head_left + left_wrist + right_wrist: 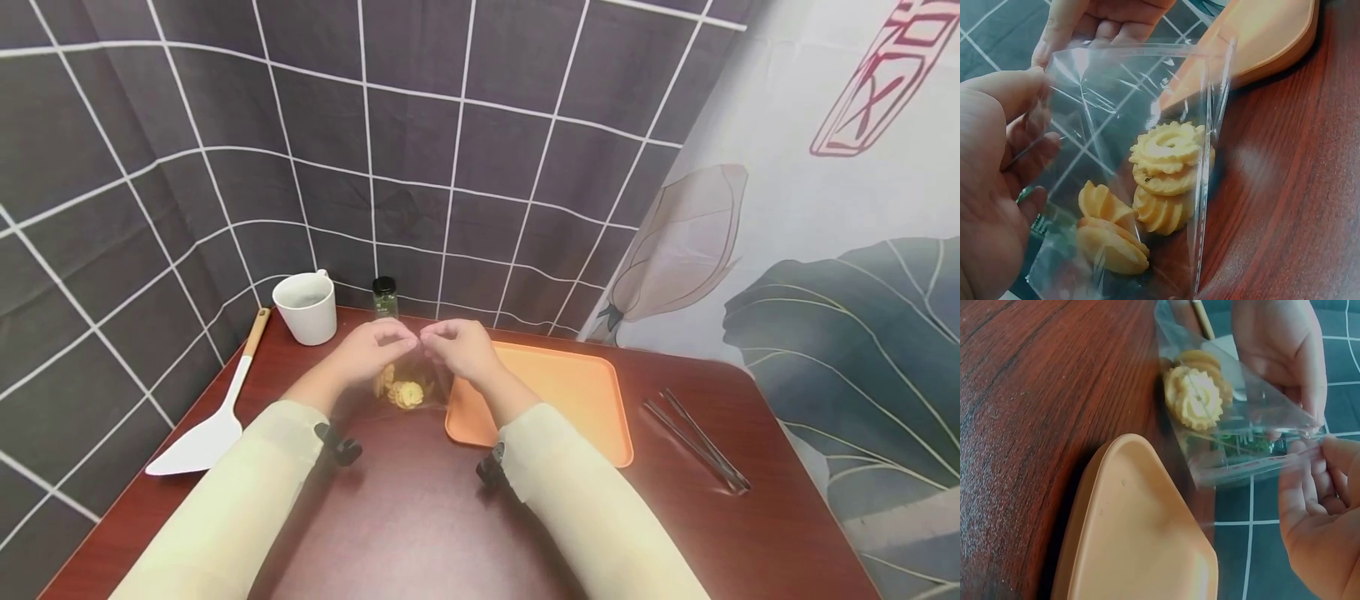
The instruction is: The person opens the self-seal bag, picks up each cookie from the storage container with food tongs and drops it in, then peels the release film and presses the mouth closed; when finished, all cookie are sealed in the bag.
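Note:
A clear plastic bag point(1104, 81) with several yellow piped cookies point(1166, 149) inside stands upright between the two hands. My left hand point(375, 348) pinches one top corner between thumb and fingers, its other fingers loosely bent alongside the bag in the left wrist view. Close by, fingertips nearly meeting the left ones, my right hand point(467, 352) pinches the bag's top edge, where a thin reddish seal line shows in the right wrist view. The cookies point(1194, 397) rest low in the bag, near the dark red table point(405, 500).
Right of the bag lies an orange tray point(570, 392), partly under the right forearm. Metal tongs point(697, 442) lie farther right. At the left are a white spatula point(202, 437) with a wooden handle and a white mug point(307, 312). Behind the hands stands a black-capped jar point(385, 298).

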`<state>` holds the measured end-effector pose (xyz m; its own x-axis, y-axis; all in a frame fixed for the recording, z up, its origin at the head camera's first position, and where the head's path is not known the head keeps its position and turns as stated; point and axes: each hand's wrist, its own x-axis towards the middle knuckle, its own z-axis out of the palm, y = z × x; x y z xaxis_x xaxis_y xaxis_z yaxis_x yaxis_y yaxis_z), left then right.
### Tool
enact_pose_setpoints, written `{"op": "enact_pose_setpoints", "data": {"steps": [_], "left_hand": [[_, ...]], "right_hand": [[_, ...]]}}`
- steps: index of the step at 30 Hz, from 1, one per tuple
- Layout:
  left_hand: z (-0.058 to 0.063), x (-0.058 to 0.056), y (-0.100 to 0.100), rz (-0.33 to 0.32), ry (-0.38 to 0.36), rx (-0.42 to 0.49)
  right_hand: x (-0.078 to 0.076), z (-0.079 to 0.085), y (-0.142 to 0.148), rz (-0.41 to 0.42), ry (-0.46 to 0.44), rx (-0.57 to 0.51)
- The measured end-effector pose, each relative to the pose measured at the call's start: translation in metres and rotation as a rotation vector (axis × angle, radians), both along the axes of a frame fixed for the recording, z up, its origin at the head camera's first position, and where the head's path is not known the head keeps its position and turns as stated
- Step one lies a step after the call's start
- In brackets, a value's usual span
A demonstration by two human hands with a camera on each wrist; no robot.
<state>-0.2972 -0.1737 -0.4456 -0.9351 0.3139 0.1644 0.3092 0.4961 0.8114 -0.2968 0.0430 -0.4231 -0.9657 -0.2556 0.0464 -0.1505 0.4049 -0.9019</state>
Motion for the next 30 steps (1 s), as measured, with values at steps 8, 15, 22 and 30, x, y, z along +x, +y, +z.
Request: {"op": "enact_pose_setpoints", "data": {"steps": [8,15,22,30], "left_hand": [[0.006,0.005,0.002,0.062,-0.070,0.044],[0.013,0.007,0.002,0.090,-0.043,0.045],[0.016,0.009,0.001,0.108,-0.028,0.072],[0.022,0.013,0.001,0.131,-0.013,0.100]], "right_hand": [[0.001,0.002,-0.002,0.009,0.019,-0.042],[0.005,0.006,-0.001,-0.031,0.052,-0.046],[0.006,0.003,0.002,-0.011,0.066,-0.083],[0.008,0.006,0.003,-0.028,0.113,-0.104]]}}
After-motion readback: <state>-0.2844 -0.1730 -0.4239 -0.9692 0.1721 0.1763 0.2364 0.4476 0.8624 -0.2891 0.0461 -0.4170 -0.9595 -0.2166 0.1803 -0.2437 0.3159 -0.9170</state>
